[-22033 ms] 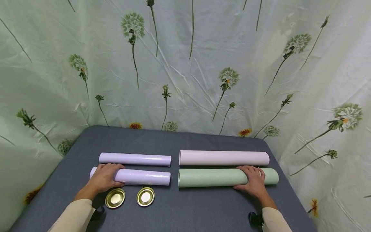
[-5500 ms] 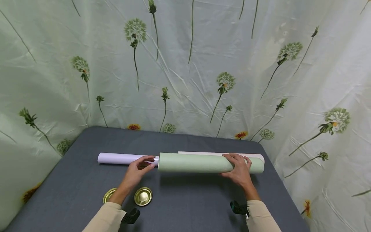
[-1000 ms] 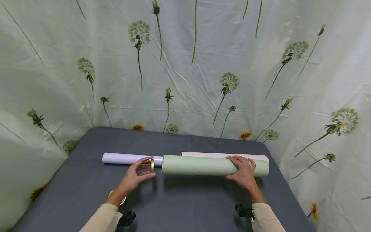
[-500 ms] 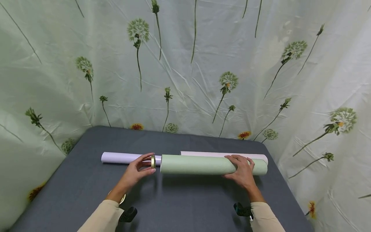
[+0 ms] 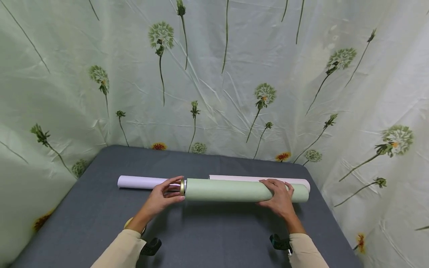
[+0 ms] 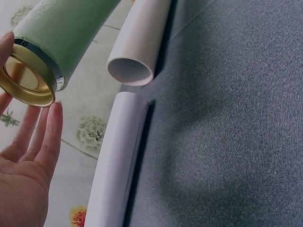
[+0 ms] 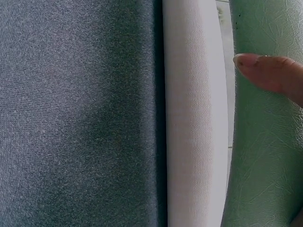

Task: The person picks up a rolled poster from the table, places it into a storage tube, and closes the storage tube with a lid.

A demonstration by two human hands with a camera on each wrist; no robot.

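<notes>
With its fingers and thumb on the rim, my left hand (image 5: 157, 201) holds a gold metal lid (image 5: 182, 187) against the left end of a green tube (image 5: 228, 190). In the left wrist view, a shiny dark and silver band (image 6: 57, 78) shows between the lid and the green covering. My right hand (image 5: 280, 198) grips the tube toward its right end, holding it raised above the table. In the right wrist view one finger (image 7: 267, 71) lies across the green surface. A second gold lid (image 5: 128, 222) lies on the table, mostly hidden under my left wrist.
A lavender roll (image 5: 138, 182) lies behind my left hand on the dark grey tabletop (image 5: 83, 208). Behind the green tube lies a pale pink tube (image 5: 254, 178), its open end (image 6: 129, 71) visible in the left wrist view. A flowered curtain (image 5: 214, 82) hangs beyond the table.
The tube was lifted off the table and the front lavender roll no longer shows. My left hand took up one lid and moved it right to the tube's end.
</notes>
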